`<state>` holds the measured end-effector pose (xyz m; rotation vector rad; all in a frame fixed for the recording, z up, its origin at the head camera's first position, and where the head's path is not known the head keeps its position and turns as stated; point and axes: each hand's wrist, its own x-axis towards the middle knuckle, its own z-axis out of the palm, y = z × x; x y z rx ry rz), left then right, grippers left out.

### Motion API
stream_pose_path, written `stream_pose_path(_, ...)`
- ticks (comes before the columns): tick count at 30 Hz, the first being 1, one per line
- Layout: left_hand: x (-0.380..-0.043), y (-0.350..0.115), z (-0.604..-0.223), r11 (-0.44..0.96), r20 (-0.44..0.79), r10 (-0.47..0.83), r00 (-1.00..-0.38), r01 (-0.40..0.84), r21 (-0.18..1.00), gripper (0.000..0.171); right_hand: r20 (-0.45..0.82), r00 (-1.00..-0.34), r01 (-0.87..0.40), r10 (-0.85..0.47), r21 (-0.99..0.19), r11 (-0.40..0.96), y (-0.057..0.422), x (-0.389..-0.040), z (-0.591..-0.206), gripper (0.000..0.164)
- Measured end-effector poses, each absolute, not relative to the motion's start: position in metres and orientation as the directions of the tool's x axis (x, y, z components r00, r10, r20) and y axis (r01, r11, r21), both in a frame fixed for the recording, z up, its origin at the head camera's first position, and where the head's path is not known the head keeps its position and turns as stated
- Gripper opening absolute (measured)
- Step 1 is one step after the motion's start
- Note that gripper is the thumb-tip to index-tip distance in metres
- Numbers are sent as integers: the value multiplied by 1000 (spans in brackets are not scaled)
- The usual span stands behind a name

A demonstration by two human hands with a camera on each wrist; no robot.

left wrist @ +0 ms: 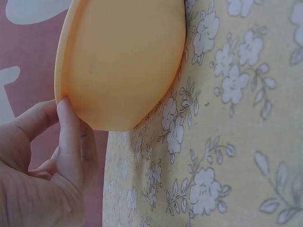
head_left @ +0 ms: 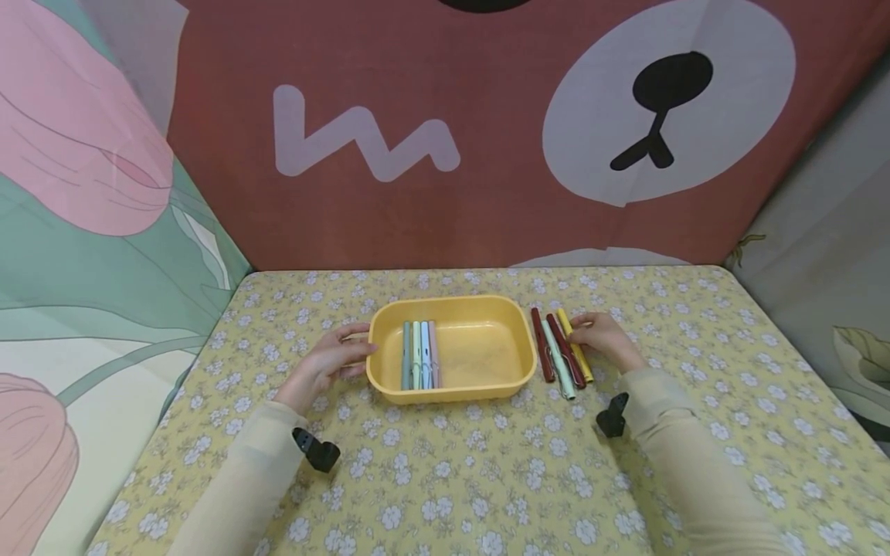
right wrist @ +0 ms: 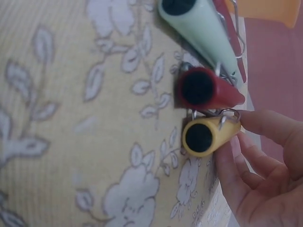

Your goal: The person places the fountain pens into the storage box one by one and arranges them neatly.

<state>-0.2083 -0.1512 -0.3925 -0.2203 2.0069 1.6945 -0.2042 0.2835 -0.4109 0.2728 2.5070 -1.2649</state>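
A yellow plastic tray (head_left: 487, 392) holds several pens side by side in its left half: a grey-teal pen (head_left: 406, 355), a pale green one, a light blue one and a pink pen (head_left: 434, 355). My left hand (head_left: 334, 359) pinches the tray's left rim; in the left wrist view its fingertips meet at the edge. To the right of the tray lie two dark red pens, with a mint green pen (head_left: 558, 359) between them, and a yellow pen (right wrist: 201, 137) outermost. My right hand (head_left: 603, 338) pinches that yellow pen, beside the nearer dark red pen (right wrist: 203, 90).
A yellow flowered cloth (head_left: 445, 471) covers the table. Behind its far edge stands a reddish-brown printed backdrop (head_left: 389, 216), with further printed panels on the left and right. Each sleeve carries a small black wrist mount (head_left: 316, 450).
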Motion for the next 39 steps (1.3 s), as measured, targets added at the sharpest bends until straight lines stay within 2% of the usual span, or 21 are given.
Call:
stream_pose_path(14, -208, -152, -392, 217, -472, 188, -861, -433, 875, 60, -397, -918, 363, 23, -813, 456, 308, -206, -397, 59)
stream_pose_path(22, -208, -153, -392, 201, -454, 210, -866, -416, 887, 61, -390, -921, 367, -7, -872, 323, 317, -208, -385, 65)
stream_pose_path(31, -208, -153, -392, 196, -452, 218, -865, -415, 888, 61, -388, -920, 371, -55, -908, 194, 310, -211, -374, 70)
stream_pose_path(39, -208, -152, -392, 203, -453, 214, -865, -414, 887, 60, -377, -923, 363, -70, -918, 160, 293, -211, -365, 71)
